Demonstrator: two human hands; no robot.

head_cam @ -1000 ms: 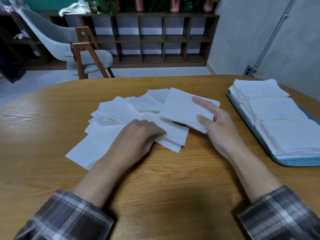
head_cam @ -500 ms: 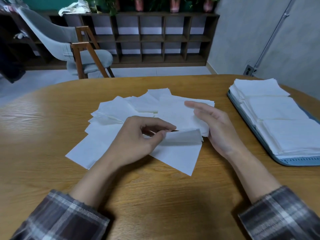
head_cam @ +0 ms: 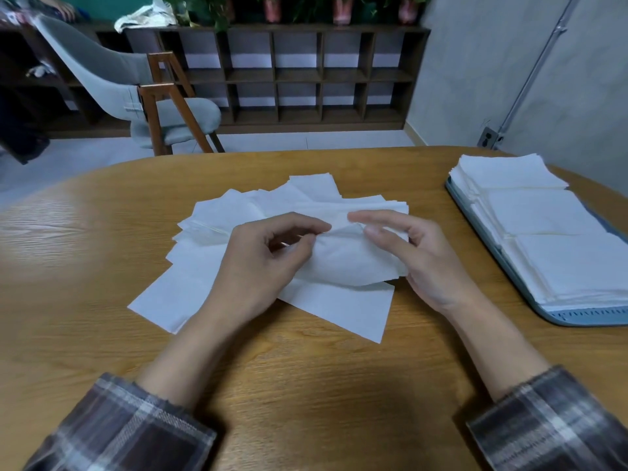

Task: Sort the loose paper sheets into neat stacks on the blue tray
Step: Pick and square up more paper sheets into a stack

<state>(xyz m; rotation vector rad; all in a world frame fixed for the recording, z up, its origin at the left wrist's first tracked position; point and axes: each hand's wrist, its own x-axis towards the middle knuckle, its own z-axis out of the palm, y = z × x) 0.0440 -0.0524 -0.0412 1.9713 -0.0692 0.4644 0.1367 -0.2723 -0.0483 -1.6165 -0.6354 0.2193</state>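
A thin, soft, white square paper sheet (head_cam: 350,263) is held bowed above the smooth wood-grain counter (head_cam: 306,385), to the left of the shallow blue plastic tray (head_cam: 584,317). Its upper edge is pinched between thumb and curled fingers of the left hand (head_cam: 258,263) and of the right hand (head_cam: 418,260). A fanned pile of loose white sheets (head_cam: 221,212) lies flat beneath it, well apart from the tray. Three squared stacks of white sheets (head_cam: 550,219) are contained in the tray, whose right side is cut off.
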